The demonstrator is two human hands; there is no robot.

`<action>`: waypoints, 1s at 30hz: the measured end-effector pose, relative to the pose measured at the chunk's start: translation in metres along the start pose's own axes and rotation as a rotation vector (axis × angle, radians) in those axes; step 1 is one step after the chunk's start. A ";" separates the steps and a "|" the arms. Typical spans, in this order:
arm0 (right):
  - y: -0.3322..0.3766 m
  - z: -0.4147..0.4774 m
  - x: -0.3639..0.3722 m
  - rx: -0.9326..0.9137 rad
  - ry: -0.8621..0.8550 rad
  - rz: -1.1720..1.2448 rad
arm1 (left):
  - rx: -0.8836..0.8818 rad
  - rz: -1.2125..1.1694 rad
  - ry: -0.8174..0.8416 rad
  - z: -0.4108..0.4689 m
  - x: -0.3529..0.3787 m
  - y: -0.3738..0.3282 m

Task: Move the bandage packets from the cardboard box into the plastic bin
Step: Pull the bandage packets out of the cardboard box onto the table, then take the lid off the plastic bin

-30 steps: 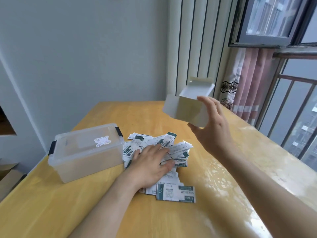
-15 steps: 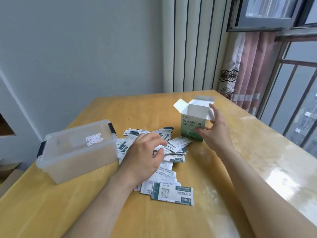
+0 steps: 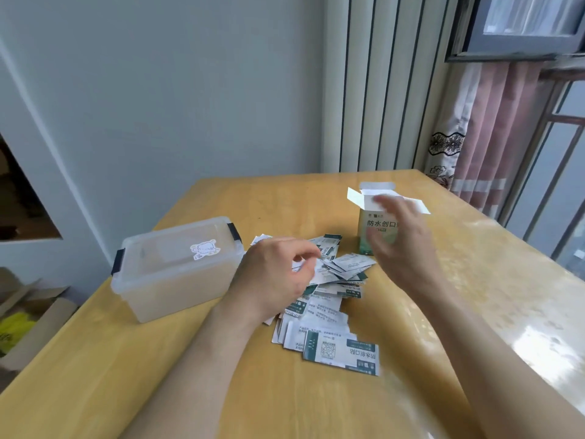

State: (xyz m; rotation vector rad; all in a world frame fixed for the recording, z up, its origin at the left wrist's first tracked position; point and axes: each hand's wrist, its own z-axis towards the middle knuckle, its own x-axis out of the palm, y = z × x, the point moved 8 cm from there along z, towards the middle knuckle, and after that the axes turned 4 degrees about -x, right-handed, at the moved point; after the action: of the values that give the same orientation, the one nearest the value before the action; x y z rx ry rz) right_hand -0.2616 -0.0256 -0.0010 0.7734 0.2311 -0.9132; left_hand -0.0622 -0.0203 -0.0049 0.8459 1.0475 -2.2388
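Note:
The small green and white cardboard box (image 3: pixel 376 224) stands upright on the wooden table (image 3: pixel 221 391) with its top flaps open. Several bandage packets (image 3: pixel 329 315) lie in a loose pile in front of it. My left hand (image 3: pixel 278 274) hovers over the far part of the pile, fingers curled, thumb and forefinger pinching a white packet. My right hand (image 3: pixel 400 245) is blurred, fingers spread, just in front of the box and not holding it. The clear plastic bin (image 3: pixel 177 280) sits left of the pile with its lid on.
The table's right side is glossy and runs to an edge by a window railing (image 3: pixel 557 160) and a pink curtain (image 3: pixel 493 131). Cardboard boxes (image 3: pixel 34 308) sit on the floor beyond the left edge. A wall stands behind the table.
My right hand set the box upright on the table, then let go and drew back. My left hand curled its fingers and rose slightly from the pile.

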 end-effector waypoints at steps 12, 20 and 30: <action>0.008 -0.051 0.081 -0.026 0.941 -0.250 | -0.140 0.453 0.721 -0.049 0.075 0.042; 0.002 -0.028 0.061 0.021 0.649 -0.362 | -0.171 0.377 0.534 -0.030 0.061 0.031; 0.113 0.010 0.113 0.142 0.682 0.249 | -0.622 0.607 -0.179 -0.048 -0.139 0.121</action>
State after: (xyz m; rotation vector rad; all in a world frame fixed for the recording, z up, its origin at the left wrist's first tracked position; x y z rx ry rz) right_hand -0.1056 -0.0609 0.0076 1.2034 0.6554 -0.4068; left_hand 0.1275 -0.0237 0.0137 0.5681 1.1190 -1.3427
